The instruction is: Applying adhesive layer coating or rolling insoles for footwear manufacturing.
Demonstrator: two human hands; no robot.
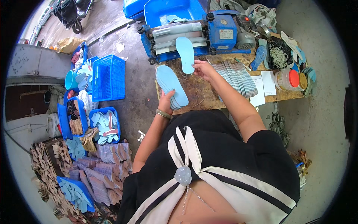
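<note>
My left hand (166, 99) holds a stack of light blue shoe insoles (170, 85) from underneath, over the left end of the wooden bench (209, 98). My right hand (203, 69) grips the near end of a single light blue insole (185, 53), whose far end lies on the rollers of a blue roller machine (188, 34). A fanned row of grey insoles (238, 77) lies on the bench just right of my right hand.
Papers (263, 85), a clear jar with a red lid (288, 79) and a tangle of rubber bands (278, 56) sit on the bench's right end. Blue baskets (108, 77) and bins of insoles (105, 124) stand on the floor at left, with more stacked piles (106, 168) lower down.
</note>
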